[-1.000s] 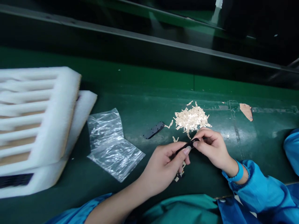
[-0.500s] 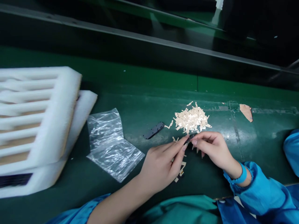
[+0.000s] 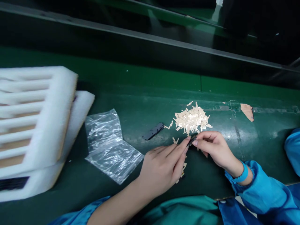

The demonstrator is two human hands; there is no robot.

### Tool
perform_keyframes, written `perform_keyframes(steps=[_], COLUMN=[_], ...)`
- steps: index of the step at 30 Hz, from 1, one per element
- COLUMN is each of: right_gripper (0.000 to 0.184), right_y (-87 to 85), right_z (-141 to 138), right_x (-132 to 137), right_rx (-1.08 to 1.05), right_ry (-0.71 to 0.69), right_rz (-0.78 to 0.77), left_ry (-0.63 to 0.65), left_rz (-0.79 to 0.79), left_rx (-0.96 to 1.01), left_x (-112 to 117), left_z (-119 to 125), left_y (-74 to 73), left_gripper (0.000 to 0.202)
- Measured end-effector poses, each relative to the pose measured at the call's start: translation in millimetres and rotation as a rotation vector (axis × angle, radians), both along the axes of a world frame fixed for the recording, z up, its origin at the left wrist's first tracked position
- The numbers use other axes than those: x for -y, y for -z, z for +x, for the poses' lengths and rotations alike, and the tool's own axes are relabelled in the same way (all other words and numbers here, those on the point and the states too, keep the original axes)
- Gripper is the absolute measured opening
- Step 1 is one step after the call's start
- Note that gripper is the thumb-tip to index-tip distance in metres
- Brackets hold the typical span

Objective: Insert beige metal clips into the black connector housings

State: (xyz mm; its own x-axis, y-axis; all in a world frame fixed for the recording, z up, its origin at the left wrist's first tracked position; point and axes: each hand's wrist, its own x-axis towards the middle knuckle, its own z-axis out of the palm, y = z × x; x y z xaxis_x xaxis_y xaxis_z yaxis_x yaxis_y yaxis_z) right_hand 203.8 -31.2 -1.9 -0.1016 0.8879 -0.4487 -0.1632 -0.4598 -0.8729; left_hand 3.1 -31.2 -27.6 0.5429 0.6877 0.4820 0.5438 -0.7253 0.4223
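Note:
Between my two hands is a small flat black part [image 3: 192, 139], pinched at both ends and mostly covered by fingers. My left hand [image 3: 165, 164] grips its near-left end, fingers pressed together. Thumb and index finger of my right hand [image 3: 212, 147] close on the other end. Just beyond my fingertips lies a heap of small cream-coloured flat pieces [image 3: 192, 118]; several more [image 3: 183, 172] are scattered beside and partly under my left hand. A longer black plate with small dots or holes [image 3: 153, 131] rests on the table left of the heap.
A clear plastic bag [image 3: 112, 147] lies flat on the green table [image 3: 140, 106]. White slotted foam trays [image 3: 63, 115] are stacked at the left, with dark parts in the lower one. A torn brown scrap [image 3: 247, 112] sits at the right, and a blue sleeve [image 3: 292, 151] shows at the right edge.
The camera view has shifted slightly. Both hands stay on the small black part, with my left fingers a little further over it, covering more of it.

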Motion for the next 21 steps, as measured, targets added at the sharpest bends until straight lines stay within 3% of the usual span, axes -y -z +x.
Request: perform_keyframes(steps=[12, 21], right_gripper=[0.013, 0.014], right_y=[6.0, 7.8], right_z=[-9, -9], right_x=[7, 5], right_rx=[-0.103, -0.074], right_ry=[0.21, 0.158], right_rz=[-0.15, -0.124], left_ry=[0.028, 0.002], left_rz=[0.019, -0.312], left_rx=[-0.038, 0.173], left_x=[3, 5], left_z=[6, 7], left_y=[-5.0, -4.2], left_gripper=[0.031, 0.029])
